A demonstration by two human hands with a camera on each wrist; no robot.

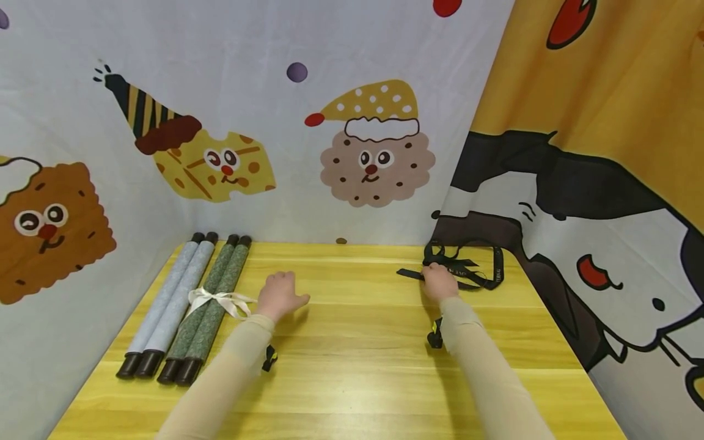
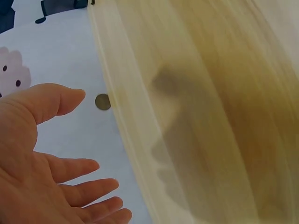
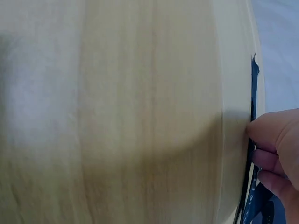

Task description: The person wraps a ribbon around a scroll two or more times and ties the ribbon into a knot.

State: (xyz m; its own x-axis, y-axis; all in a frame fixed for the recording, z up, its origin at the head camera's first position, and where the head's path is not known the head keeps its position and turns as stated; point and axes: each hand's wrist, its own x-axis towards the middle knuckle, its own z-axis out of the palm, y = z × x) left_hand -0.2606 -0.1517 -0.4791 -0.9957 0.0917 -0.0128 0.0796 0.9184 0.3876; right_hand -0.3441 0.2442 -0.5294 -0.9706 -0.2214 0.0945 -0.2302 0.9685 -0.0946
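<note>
My right hand (image 1: 440, 282) pinches a black ribbon (image 1: 497, 269) near the back right of the table; its loops spread behind and to the right of the fingers. In the right wrist view, the thumb and fingertips meet on the dark strip (image 3: 254, 81), and the rest of the hand is cut off. My left hand (image 1: 279, 295) holds nothing and hovers over the table, thumb spread from loosely extended fingers. To its left lie green rolls (image 1: 203, 330) with dark end caps, a white ribbon bow (image 1: 217, 298) over them. Pale blue-grey rolls (image 1: 178, 287) lie alongside.
The yellow wood-grain table (image 1: 341, 366) ends at a white cartoon-print cloth (image 1: 247, 73) behind it. An orange cloth (image 1: 632, 104) with a cartoon animal hangs along the right side.
</note>
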